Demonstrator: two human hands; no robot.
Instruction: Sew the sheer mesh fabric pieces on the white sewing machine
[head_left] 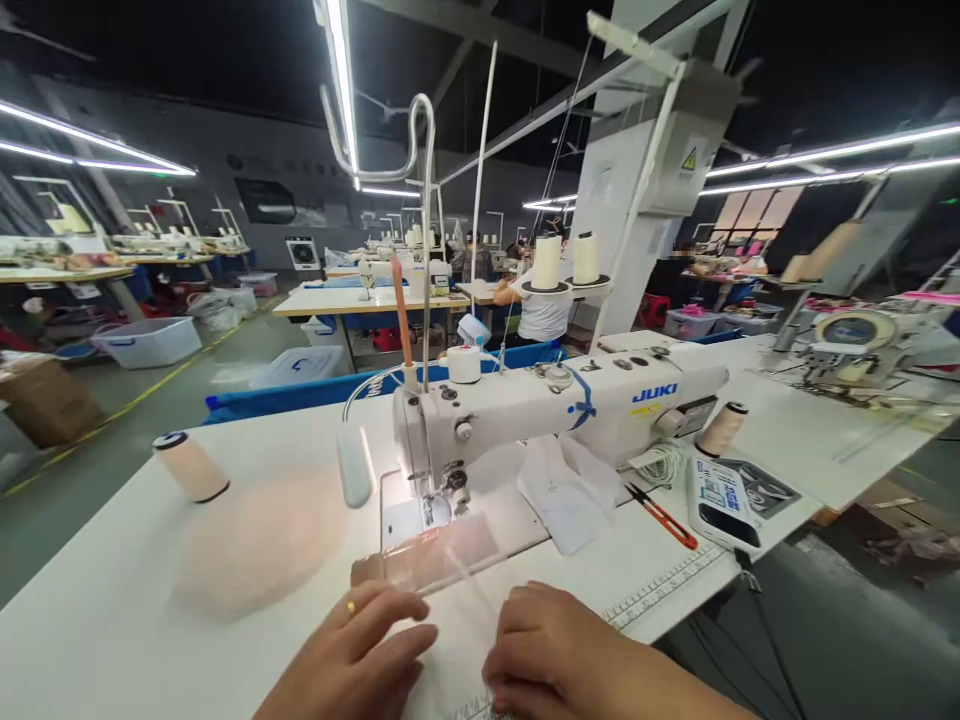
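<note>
A white JUKI sewing machine [525,405] stands before me, its needle area lit. My left hand [364,640], a ring on one finger, is at the table's front edge with thumb and forefinger apart and nothing visible between them. To its right, my right hand [555,640] has its fingers curled together. A thin pale strip [471,575], blurred, runs from the needle area to these fingers; its end is hidden. Near the presser foot [429,510] lies a see-through, pinkish-brown piece [431,550]. A blurred, pale pink fabric-like shape [259,540] is left of the machine.
A peach thread cone [191,468] lies at left. White fabric [570,490], red thread snips [664,517], a white phone-like device [721,505] and another thread cone [721,430] lie at right. A measuring tape [664,585] runs along the front edge. A lamp [355,465] hangs beside the needle.
</note>
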